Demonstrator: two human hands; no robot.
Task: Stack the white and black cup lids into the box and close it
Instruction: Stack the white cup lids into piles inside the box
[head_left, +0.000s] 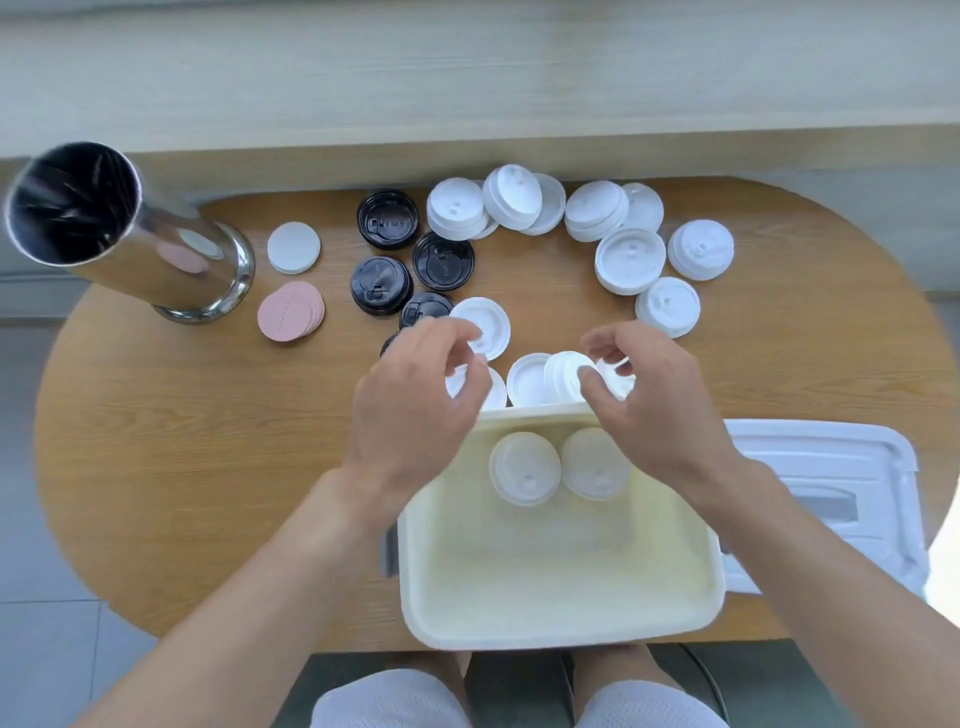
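Oval wooden bench (208, 467) carries an open cream plastic box (561, 582) with two white domed lids (524, 467) at its far wall. Beyond the box, white lids (628, 260) and glossy black lids (441, 260) lie scattered. Left hand (415, 410) pinches one white lid; right hand (649, 400) grips a small white stack (563, 376).

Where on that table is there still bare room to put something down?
Bare wood lies left of the box, below the pink discs and metal cylinder. The far side is crowded with white lids and black lids.
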